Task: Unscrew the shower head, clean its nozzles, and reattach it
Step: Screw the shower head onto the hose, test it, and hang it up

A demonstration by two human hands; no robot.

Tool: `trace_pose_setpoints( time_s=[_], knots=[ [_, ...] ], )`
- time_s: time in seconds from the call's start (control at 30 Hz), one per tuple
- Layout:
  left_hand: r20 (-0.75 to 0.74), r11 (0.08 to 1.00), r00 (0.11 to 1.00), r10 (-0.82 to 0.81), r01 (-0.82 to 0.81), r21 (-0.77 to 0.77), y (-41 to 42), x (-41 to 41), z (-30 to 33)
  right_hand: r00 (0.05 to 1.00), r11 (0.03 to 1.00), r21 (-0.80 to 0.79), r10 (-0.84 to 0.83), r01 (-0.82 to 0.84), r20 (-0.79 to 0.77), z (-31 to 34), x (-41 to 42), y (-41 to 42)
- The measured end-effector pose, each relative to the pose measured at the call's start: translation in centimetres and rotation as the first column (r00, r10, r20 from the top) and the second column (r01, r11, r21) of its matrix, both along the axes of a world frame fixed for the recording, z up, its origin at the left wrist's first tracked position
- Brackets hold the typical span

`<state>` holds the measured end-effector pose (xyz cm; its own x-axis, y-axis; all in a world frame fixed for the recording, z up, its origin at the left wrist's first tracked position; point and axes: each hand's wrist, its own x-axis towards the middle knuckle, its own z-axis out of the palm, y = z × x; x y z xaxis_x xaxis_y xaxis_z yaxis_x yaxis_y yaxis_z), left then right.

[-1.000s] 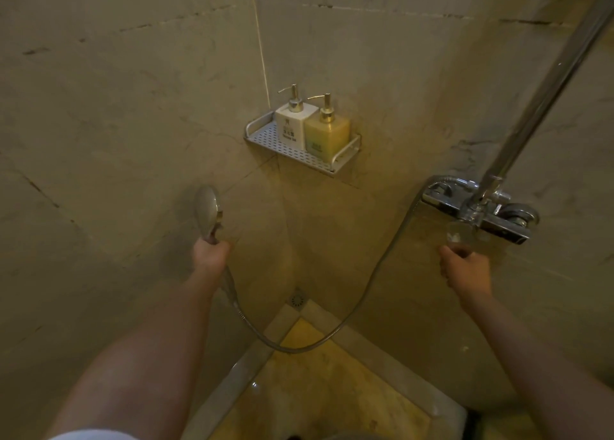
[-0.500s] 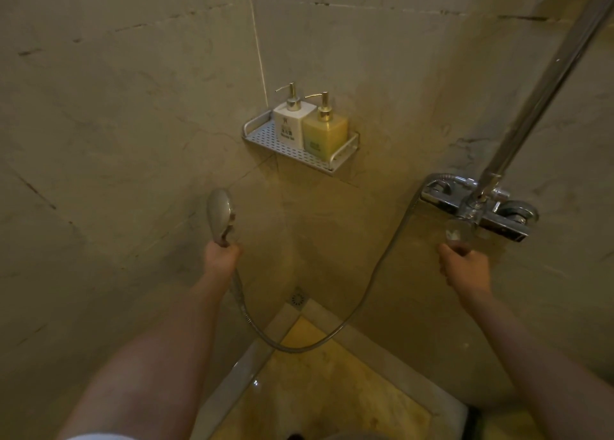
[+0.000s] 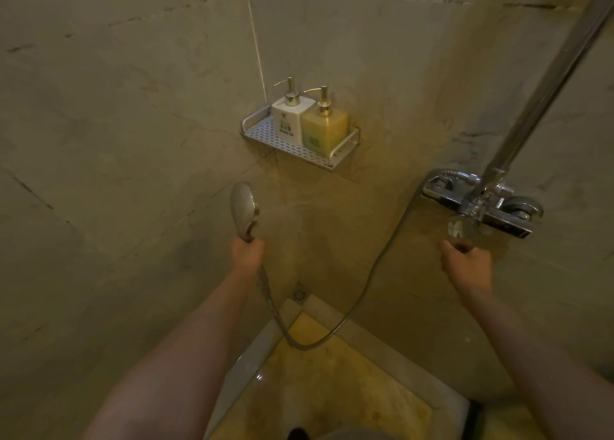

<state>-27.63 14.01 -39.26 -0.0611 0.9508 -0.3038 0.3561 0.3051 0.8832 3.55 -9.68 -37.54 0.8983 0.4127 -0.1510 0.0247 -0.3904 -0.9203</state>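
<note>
At centre left, the left hand (image 3: pixel 247 252) grips the handle of the oval chrome shower head (image 3: pixel 243 208), head upright above the fist. A ribbed metal hose (image 3: pixel 362 290) loops to the chrome mixer (image 3: pixel 478 203), whose lever the right hand (image 3: pixel 466 264) grasps.

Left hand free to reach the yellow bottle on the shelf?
Probably not: the left hand grips the shower head, though nothing blocks the way up to the yellow bottle.
</note>
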Motion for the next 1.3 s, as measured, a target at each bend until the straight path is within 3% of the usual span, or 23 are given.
trace_pose_setpoints(
  time_s=[0.23,0.43,0.67,0.93,1.3],
  knots=[
    [0.107,0.998,0.993,0.053,-0.057,0.036,-2.5,3.6,1.1,0.999,1.0,-0.021,-0.006,0.007,0.043,-0.1,0.0,0.1],
    [0.18,1.0,0.984,-0.012,0.008,0.023,-4.2,7.0,2.5,0.999,1.0,0.01,-0.021,0.02,0.031,-0.3,0.0,0.2],
    [0.115,0.99,0.984,-0.137,0.132,0.047,-5.1,10.4,3.4,0.999,1.0,0.024,-0.016,0.015,0.036,-0.3,0.0,0.1],
    [0.063,0.984,0.984,-0.166,0.161,0.077,-6.2,11.6,3.9,0.998,1.0,-0.022,-0.021,0.022,0.056,0.3,0.6,0.1],
    [0.083,0.969,0.967,-0.243,0.239,0.057,-8.0,12.0,5.8,0.999,0.997,-0.072,-0.009,0.012,0.042,-0.5,1.8,-0.1]
  ],
)
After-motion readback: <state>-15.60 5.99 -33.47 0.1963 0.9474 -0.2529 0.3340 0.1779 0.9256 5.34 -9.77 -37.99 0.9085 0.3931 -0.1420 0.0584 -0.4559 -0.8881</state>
